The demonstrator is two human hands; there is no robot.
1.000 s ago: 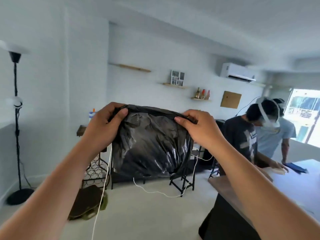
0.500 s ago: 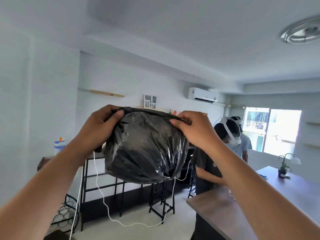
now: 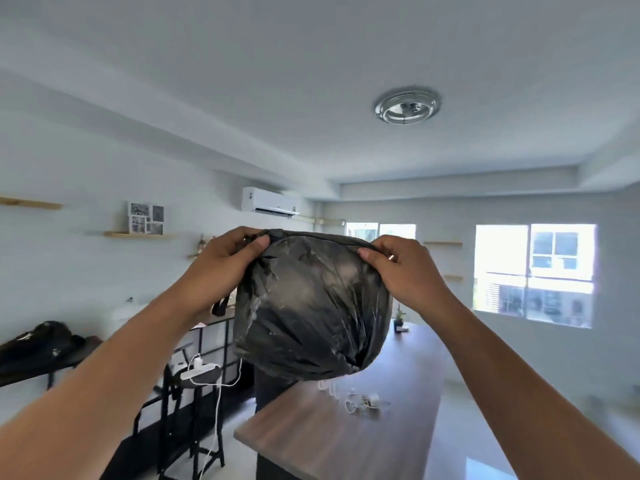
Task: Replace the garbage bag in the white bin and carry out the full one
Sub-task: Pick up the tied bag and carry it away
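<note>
Straight ahead in the head view, a black garbage bag (image 3: 311,306) hangs in the air, puffed out, above a wooden counter (image 3: 346,441). Left hand (image 3: 221,265) and right hand (image 3: 405,271) each pinch its top rim.

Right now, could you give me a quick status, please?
Left hand and right hand pinch the black bag rim. Bag held up, puffed. White bin out of view.
</note>
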